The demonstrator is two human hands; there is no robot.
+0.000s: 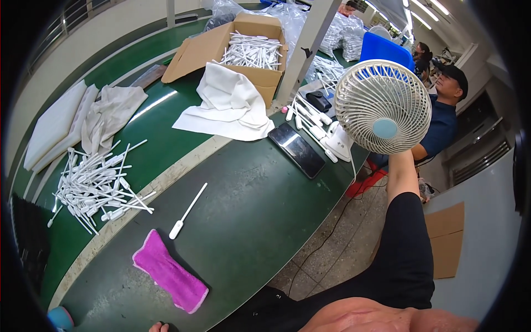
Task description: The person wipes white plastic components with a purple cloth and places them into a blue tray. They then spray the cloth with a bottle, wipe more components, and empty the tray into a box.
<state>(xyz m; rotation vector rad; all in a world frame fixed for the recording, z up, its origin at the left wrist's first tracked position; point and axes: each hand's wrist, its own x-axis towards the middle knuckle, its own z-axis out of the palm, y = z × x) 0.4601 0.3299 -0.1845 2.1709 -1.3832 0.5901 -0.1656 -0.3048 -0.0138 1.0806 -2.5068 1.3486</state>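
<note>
My right arm, in a black sleeve (406, 243), stretches up to the pale round fan (383, 106) at the right edge of the table. The fan hides my right hand, so its fingers cannot be seen. Only a few fingertips of my left hand (159, 327) show at the bottom edge, near the purple cloth (170, 272); their grip cannot be made out. Beyond that cloth lies one white plastic stick with a wider handle (188, 211). A black phone (297, 149) rests beside the fan's white base (338, 143).
Many similar sticks form a pile (99, 188) at the left and fill a cardboard box (257, 91) at the back. White cloths (227, 105) and white foam (55, 124) lie nearby. A metal post (310, 47) rises by the box. A person in a cap (451, 83) sits beyond the fan.
</note>
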